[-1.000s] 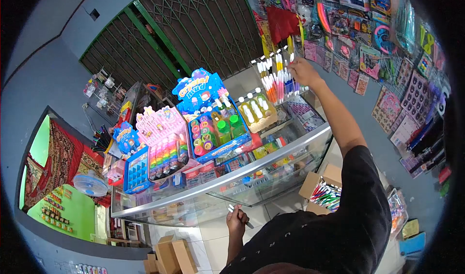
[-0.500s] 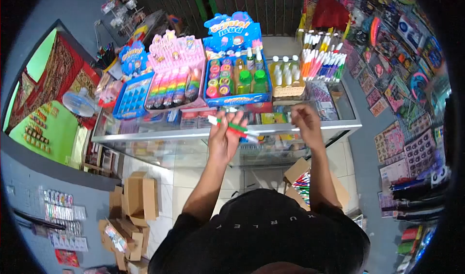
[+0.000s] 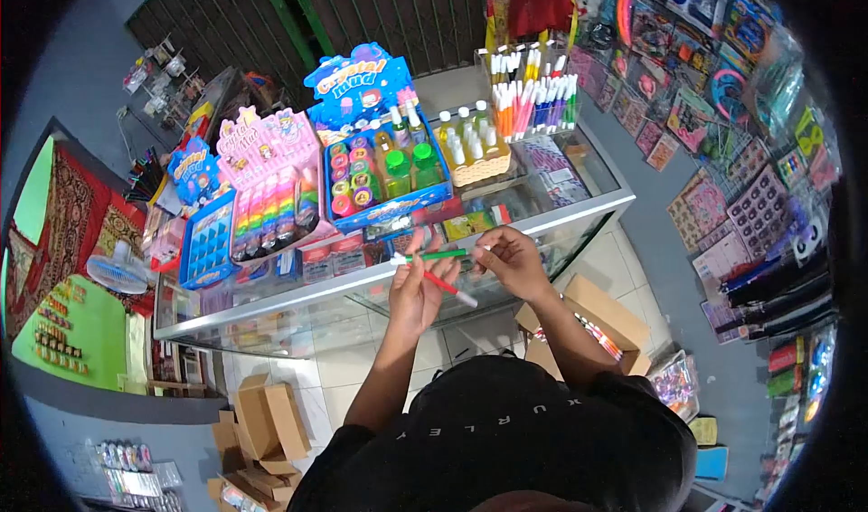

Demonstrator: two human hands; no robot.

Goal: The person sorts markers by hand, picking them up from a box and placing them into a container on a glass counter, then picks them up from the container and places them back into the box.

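Observation:
My left hand (image 3: 416, 295) holds two slim markers crossing each other, above the counter's front edge. The green marker (image 3: 443, 255) lies nearly level, its white end pointing left. A red marker (image 3: 440, 282) slants down to the right and ends in a pale tip. My right hand (image 3: 512, 263) has its fingers pinched at the right end of the green marker; the exact grip is partly hidden.
The glass counter (image 3: 579, 210) carries a stand of colored markers (image 3: 533, 105), a basket of bottles (image 3: 479, 168), a blue Crystal Mud box (image 3: 389, 213) and a pink display box (image 3: 271, 155). An open carton (image 3: 606, 317) with more pens stands on the floor at right.
My right hand has moved left to the green marker in my left hand. The red marker now angles away from the green one. The view has turned and shifted.

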